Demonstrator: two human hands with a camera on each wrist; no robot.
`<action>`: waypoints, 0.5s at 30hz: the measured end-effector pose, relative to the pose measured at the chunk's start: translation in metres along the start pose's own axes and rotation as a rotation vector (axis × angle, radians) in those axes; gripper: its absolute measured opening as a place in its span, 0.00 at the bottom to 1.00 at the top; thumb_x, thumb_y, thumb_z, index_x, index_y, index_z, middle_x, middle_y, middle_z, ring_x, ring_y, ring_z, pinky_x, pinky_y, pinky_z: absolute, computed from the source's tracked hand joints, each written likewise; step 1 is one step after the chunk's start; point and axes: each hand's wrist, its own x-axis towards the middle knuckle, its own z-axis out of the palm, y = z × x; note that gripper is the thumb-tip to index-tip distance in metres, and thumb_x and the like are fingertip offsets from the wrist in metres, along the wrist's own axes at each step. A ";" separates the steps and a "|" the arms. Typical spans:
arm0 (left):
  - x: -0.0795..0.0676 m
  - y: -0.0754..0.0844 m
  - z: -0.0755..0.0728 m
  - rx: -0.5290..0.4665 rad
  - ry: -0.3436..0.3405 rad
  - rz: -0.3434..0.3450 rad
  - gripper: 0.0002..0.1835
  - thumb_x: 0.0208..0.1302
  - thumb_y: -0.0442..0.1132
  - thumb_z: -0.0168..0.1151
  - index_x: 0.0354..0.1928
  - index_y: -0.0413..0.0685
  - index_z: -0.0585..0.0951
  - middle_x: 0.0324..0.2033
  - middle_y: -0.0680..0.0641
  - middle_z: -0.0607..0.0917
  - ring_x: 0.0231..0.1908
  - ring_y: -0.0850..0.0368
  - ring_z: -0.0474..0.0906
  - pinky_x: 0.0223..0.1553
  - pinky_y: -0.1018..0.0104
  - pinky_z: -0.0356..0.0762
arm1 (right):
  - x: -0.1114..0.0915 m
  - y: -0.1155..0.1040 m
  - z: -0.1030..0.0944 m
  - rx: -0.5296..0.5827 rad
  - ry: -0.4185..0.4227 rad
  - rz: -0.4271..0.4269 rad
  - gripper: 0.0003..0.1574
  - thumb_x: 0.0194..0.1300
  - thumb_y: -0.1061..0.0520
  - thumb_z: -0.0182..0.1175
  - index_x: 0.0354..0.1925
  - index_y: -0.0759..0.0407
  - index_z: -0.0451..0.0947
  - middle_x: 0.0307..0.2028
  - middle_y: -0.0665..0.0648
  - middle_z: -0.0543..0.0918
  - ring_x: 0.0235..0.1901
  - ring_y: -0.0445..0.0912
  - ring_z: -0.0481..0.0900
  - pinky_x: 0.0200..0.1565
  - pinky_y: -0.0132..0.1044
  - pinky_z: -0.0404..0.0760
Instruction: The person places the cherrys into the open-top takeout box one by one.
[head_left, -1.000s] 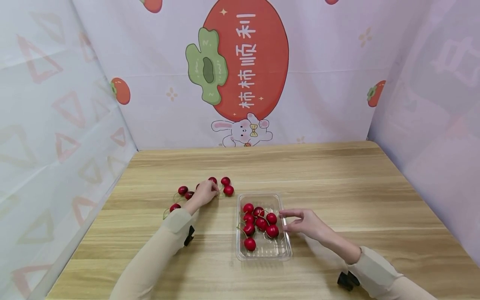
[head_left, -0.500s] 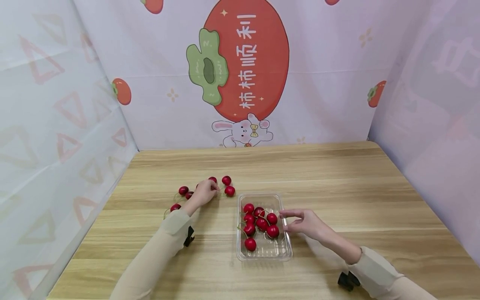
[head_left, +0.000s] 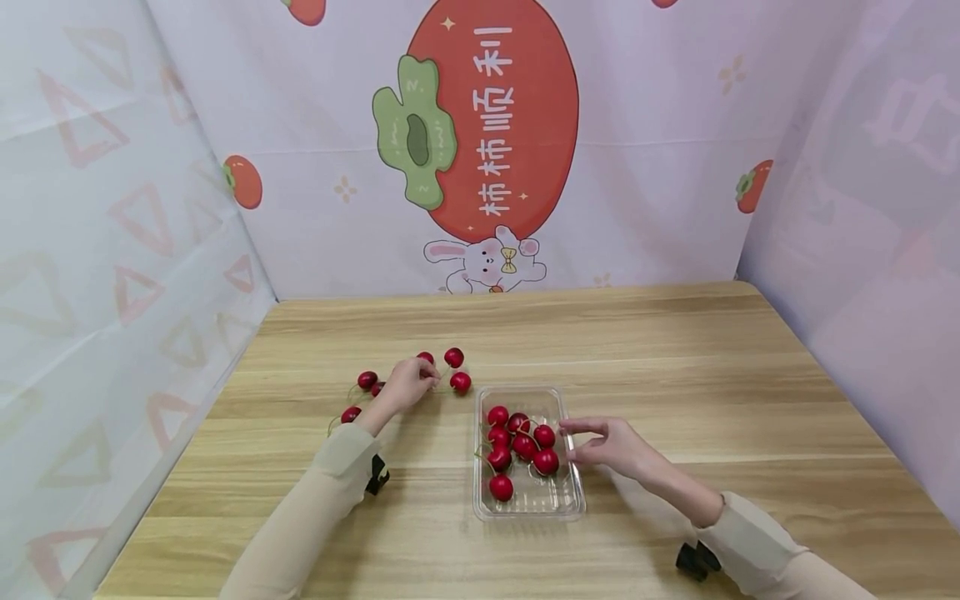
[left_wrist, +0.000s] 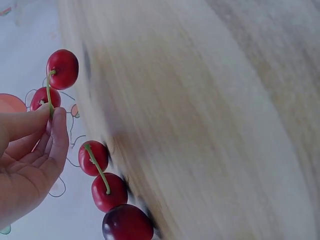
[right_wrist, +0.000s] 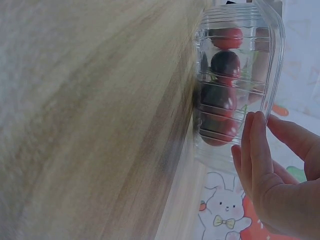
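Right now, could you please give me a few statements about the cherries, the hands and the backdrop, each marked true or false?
1. The left hand pinches a green cherry stem. True.
2. The clear plastic container is upside down. False: its open side faces up.
3. The right hand is at the container's rim. True.
4. All the cherries lie inside the container. False: several cherries lie on the wood-grain tabletop.
5. The printed rabbit has a yellow bow. True.

glossy smooth cherries (head_left: 546,461), clear shiny plastic box (head_left: 553,498), satin wood-grain tabletop (head_left: 637,358), matt creased backdrop (head_left: 645,183), probably cloth
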 end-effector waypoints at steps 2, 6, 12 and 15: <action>-0.001 0.001 -0.001 -0.017 -0.006 0.003 0.04 0.57 0.26 0.55 0.31 0.33 0.80 0.28 0.43 0.81 0.25 0.58 0.76 0.27 0.69 0.74 | 0.000 0.000 0.000 0.000 0.001 0.002 0.33 0.55 0.61 0.59 0.57 0.73 0.63 0.52 0.68 0.72 0.34 0.44 0.80 0.39 0.35 0.78; -0.003 0.003 -0.003 -0.043 -0.012 0.004 0.04 0.57 0.26 0.55 0.31 0.32 0.79 0.27 0.43 0.81 0.24 0.58 0.76 0.26 0.69 0.75 | 0.000 0.000 0.000 -0.001 -0.002 0.002 0.33 0.55 0.62 0.59 0.57 0.73 0.62 0.52 0.69 0.72 0.34 0.44 0.80 0.39 0.37 0.78; -0.008 0.006 -0.005 -0.081 -0.027 -0.002 0.05 0.57 0.26 0.54 0.32 0.30 0.79 0.28 0.41 0.81 0.25 0.57 0.77 0.26 0.70 0.75 | 0.000 0.000 0.000 -0.007 -0.003 -0.008 0.33 0.55 0.62 0.59 0.57 0.73 0.62 0.52 0.69 0.71 0.35 0.46 0.80 0.40 0.38 0.78; -0.012 0.010 -0.006 -0.115 -0.043 -0.009 0.05 0.58 0.26 0.54 0.33 0.30 0.78 0.28 0.40 0.81 0.26 0.52 0.78 0.27 0.66 0.77 | 0.000 0.000 0.000 -0.010 -0.003 -0.014 0.33 0.55 0.62 0.59 0.57 0.73 0.62 0.53 0.69 0.71 0.35 0.46 0.81 0.40 0.38 0.77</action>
